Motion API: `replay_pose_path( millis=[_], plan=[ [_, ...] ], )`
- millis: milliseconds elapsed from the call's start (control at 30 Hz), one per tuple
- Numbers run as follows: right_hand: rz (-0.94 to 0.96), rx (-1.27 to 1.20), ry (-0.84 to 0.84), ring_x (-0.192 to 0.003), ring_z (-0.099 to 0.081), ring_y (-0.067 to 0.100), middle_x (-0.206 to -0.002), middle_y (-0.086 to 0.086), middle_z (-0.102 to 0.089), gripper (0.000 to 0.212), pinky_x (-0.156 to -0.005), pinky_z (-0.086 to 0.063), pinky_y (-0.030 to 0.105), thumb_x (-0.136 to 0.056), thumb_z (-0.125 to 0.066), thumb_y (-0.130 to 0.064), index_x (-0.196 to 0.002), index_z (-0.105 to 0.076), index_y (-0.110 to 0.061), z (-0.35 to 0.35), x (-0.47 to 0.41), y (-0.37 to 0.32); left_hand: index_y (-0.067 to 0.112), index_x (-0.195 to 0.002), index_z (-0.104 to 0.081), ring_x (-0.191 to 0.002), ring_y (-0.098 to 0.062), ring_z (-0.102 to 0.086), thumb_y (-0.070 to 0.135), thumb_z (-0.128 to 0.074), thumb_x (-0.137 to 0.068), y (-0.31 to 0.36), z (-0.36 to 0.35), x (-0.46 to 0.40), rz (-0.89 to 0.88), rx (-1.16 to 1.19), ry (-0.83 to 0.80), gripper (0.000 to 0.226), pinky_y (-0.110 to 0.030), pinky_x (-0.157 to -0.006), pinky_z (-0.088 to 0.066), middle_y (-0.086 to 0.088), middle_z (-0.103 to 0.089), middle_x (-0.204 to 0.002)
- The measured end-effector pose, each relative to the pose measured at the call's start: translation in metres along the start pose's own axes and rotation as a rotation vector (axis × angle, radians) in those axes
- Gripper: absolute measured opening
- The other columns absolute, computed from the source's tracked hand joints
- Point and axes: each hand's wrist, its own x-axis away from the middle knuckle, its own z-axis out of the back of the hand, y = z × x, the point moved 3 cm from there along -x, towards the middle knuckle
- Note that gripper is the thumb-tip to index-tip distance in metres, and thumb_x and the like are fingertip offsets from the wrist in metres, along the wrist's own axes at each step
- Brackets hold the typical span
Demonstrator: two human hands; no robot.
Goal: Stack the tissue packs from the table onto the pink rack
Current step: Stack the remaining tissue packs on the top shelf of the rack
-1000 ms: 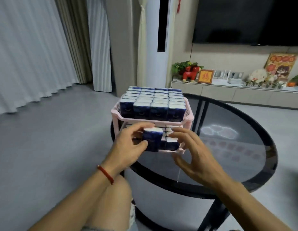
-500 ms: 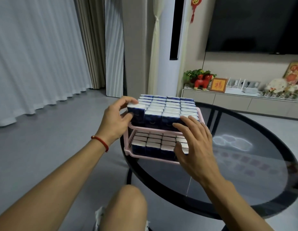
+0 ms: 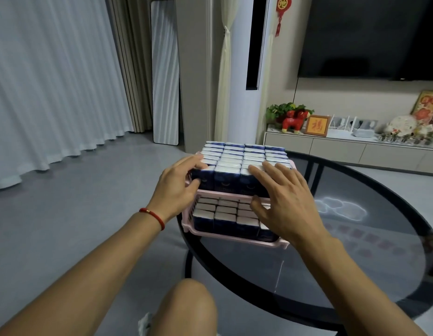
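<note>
Black glass round desk (image 3: 356,251) carries the pink rack (image 3: 234,235) at its near-left edge. Tissue packs (image 3: 234,156) fill both tiers, upright in rows. Left hand (image 3: 176,187) grips the top tier's front-left pack; right hand (image 3: 283,202) rests flat, fingers spread, on the front-right packs.

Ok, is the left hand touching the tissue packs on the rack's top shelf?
Touching. The head view shows the left hand with fingers on the corner pack of the top-shelf tissue packs and thumb pressed against its front.
</note>
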Motion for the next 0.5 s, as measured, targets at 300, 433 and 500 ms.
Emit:
replay_pose_path(
  millis=[300,433,500],
  plan=[
    [-0.188,-0.188,-0.11,-0.156,-0.014,0.025,-0.167,0.006,-0.026,0.069,-0.121,-0.029,0.047,-0.092,-0.054,-0.067,-0.153,-0.04,-0.038,-0.003,-0.014,0.017,0.043,-0.158,-0.023,-0.153,-0.029,-0.025,0.054,-0.067,-0.091,0.007,-0.015,-0.016,0.067,-0.168,-0.312,0.081,-0.041,-0.12,-0.029,-0.002,-0.009,-0.171],
    [-0.114,-0.146,-0.002,-0.134,-0.041,0.028,-0.139,0.003,-0.055,0.058,-0.109,-0.044,0.048,-0.093,-0.06,-0.055,-0.144,-0.055,-0.026,-0.005,-0.018,0.017,0.037,-0.158,-0.032,-0.148,-0.03,-0.035,0.052,-0.068,-0.091,0.005,-0.024,-0.017,0.081,-0.172,-0.245,0.078,-0.04,-0.119,-0.032,-0.003,-0.022,-0.168],
    [-0.103,-0.148,-0.008,-0.138,-0.039,0.029,-0.145,0.003,-0.052,0.059,-0.111,-0.043,0.05,-0.094,-0.059,-0.055,-0.146,-0.052,-0.027,-0.008,-0.018,0.019,0.039,-0.158,-0.031,-0.147,-0.03,-0.035,0.053,-0.068,-0.091,0.006,-0.023,-0.018,0.079,-0.178,-0.243,0.078,-0.043,-0.118,-0.034,-0.003,-0.022,-0.167]
  ],
)
